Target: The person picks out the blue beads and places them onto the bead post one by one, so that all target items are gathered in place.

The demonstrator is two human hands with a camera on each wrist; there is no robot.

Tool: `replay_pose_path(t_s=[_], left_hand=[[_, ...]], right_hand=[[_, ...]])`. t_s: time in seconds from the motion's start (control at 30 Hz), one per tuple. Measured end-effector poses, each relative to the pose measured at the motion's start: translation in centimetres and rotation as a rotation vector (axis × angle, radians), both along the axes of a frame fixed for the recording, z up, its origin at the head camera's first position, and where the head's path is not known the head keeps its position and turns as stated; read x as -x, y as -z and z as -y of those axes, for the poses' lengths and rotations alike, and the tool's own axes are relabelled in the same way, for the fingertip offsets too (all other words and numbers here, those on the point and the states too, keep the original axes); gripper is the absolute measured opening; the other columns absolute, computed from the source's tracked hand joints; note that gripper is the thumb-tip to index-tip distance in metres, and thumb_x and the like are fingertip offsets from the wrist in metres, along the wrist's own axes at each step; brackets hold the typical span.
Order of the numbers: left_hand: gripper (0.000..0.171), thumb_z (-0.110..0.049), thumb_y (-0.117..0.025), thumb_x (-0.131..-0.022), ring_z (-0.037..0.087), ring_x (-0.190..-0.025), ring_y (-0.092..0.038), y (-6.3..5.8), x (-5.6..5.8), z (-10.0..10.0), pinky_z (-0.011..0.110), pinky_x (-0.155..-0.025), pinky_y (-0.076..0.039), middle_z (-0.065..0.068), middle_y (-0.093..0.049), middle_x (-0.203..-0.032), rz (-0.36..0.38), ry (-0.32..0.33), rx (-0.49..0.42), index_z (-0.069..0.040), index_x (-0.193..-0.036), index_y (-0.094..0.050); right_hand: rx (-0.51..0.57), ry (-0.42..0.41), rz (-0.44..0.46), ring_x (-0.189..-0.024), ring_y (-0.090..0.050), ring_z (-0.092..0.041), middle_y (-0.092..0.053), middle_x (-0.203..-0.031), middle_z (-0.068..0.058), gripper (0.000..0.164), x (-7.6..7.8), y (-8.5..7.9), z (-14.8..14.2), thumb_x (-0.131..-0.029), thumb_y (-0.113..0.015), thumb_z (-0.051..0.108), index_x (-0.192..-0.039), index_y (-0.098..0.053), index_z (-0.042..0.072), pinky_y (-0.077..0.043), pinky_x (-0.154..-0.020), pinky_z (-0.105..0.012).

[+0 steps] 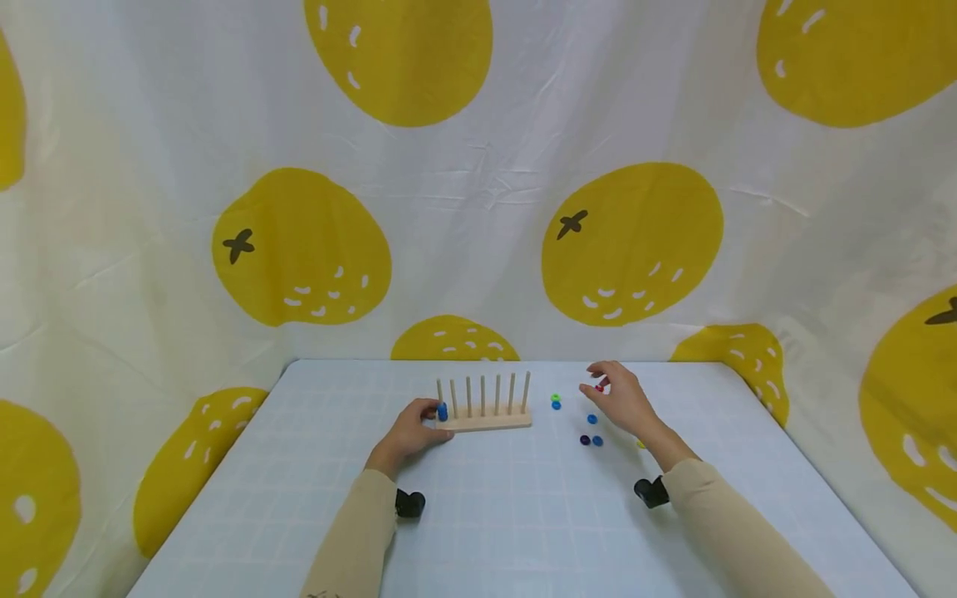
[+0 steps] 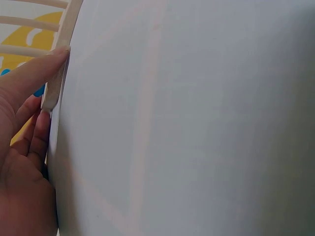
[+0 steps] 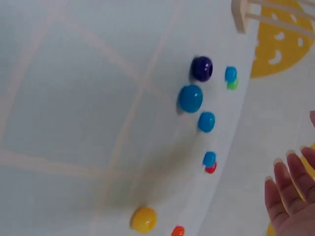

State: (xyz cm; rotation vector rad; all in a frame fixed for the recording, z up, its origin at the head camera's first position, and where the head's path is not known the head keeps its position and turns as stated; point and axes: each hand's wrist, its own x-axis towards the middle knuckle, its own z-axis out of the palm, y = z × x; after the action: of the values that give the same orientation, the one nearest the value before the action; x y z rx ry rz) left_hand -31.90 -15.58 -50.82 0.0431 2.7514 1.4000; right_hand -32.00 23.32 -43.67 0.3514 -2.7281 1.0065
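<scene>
A wooden peg rack (image 1: pixel 486 422) with a row of upright pegs stands near the middle of the table, blue beads (image 1: pixel 443 411) stacked on its leftmost peg. My left hand (image 1: pixel 411 429) grips the rack's left end, thumb along the front of the base and fingers behind. To the right, my right hand (image 1: pixel 622 400) hovers over the table with fingers apart and loosely bent. A red bead (image 1: pixel 599 388) shows between its thumb and fingers; the right wrist view has a red bead (image 3: pixel 210 168) beside a blue one (image 3: pixel 209 158) on the table, apart from the hand.
Between rack and right hand lie a green bead (image 1: pixel 556 397), a dark purple bead (image 1: pixel 585 440) and several blue beads (image 1: pixel 597 441). A yellow bead (image 3: pixel 143 220) and an orange-red bead (image 3: pixel 178 231) lie under the right forearm's side. A fruit-patterned curtain (image 1: pixel 478 249) hangs behind the table.
</scene>
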Motion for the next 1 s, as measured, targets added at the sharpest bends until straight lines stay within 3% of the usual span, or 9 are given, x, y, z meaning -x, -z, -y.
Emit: replay_pose_path(t_s=[0.3, 0.57, 1.0], left_hand=[[0.070, -0.020, -0.089, -0.080, 0.031, -0.112, -0.054, 0.2, 0.2, 0.1, 0.052, -0.107, -0.042, 0.014, -0.061, -0.123, -0.005, 0.008, -0.023, -0.001, -0.139, -0.056], [0.071, -0.020, -0.089, -0.080, 0.030, -0.111, -0.055, 0.1, 0.0, 0.1, 0.052, -0.106, -0.043, 0.015, -0.061, -0.123, -0.009, 0.012, -0.027, 0.000, -0.139, -0.056], [0.070, -0.020, -0.089, -0.080, 0.030, -0.111, -0.054, 0.3, 0.1, 0.0, 0.052, -0.106, -0.043, 0.014, -0.060, -0.123, -0.006, 0.006, -0.019, -0.001, -0.138, -0.056]], right_hand=[[0.001, 0.135, 0.157, -0.107, -0.056, -0.037, -0.060, -0.123, -0.025, 0.043, 1.3, 1.5, -2.9, -0.100, -0.067, 0.021, -0.131, -0.057, -0.006, -0.052, -0.094, -0.049], [0.038, 0.153, 0.339, -0.111, -0.054, -0.038, -0.057, -0.128, -0.025, 0.041, 2.6, 3.4, -4.1, -0.100, -0.067, 0.021, -0.130, -0.056, -0.004, -0.050, -0.099, -0.052], [0.057, 0.159, 0.394, -0.105, -0.053, -0.034, -0.061, -0.115, -0.020, 0.034, 3.5, 4.3, -3.1, -0.099, -0.067, 0.017, -0.125, -0.058, -0.004, -0.049, -0.100, -0.051]])
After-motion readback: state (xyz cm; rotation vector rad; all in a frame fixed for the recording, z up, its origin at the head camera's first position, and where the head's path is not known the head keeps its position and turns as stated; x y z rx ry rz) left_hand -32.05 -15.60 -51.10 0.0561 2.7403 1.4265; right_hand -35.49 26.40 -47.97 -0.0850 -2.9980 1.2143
